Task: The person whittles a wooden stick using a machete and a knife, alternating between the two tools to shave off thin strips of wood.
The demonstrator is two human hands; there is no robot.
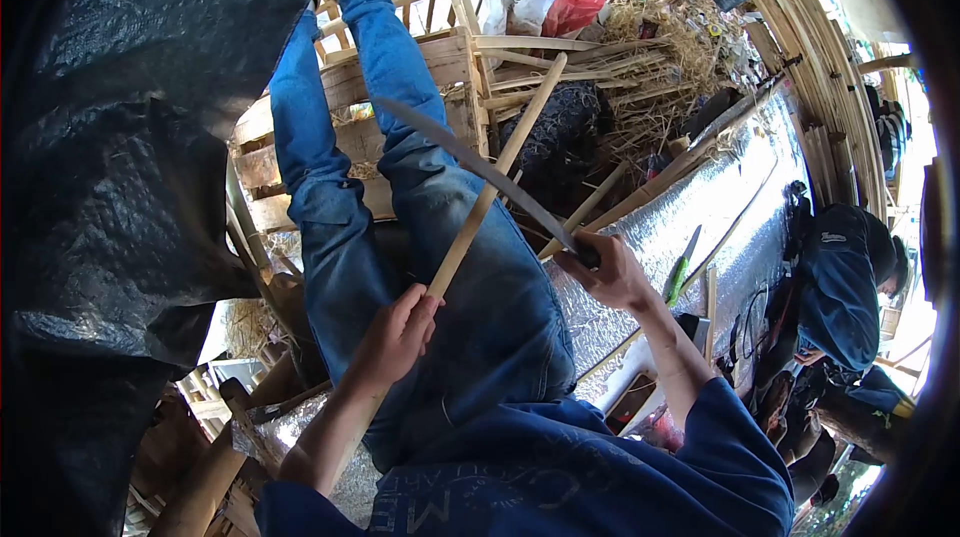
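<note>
Left hand (pixel 405 322) is gripping a pale, slim wooden stick (pixel 473 222) low down, and the stick is slanting up over the blue denim jeans (pixel 500 297). Right hand (pixel 605 275) has its fingers closing round the dark handle of a long grey-bladed knife (pixel 522 198). Blade's crossing the stick partway up; can't tell if it's biting. Imo you'd want to be holding the stick firmly, angling the edge shallow and stroking away from your left hand and legs.
</note>
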